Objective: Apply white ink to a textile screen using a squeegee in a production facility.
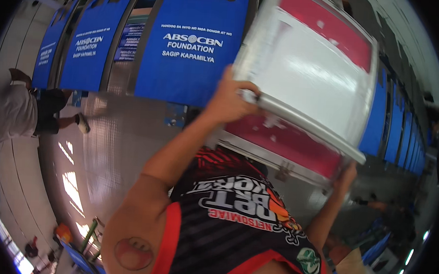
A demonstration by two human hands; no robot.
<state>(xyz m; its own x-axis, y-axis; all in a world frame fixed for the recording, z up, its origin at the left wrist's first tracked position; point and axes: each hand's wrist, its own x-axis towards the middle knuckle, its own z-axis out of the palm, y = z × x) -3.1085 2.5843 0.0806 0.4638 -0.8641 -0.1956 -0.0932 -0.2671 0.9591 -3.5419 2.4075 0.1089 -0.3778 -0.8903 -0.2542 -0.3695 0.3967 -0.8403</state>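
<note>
In front of my torso is a flat, silver-framed panel (314, 75) with a white middle and dark red bands at its ends. It is tilted, and a silver metal bar (306, 123) runs across it. My left hand (233, 96) is closed around the left end of that bar, fingers curled over the top. Lower down on the right, my right hand (347, 176) grips the panel's near right corner, its fingers partly hidden behind the frame. A small metal latch (285, 170) shows on the near edge. The panel's underside is out of sight.
Blue printed fabric panels (183, 77) in metal frames stand in a row at left, and more blue panels (394, 122) curve away at right. A person in a white shirt (12, 107) is at far left. Another person in a light top (350, 272) is at lower right.
</note>
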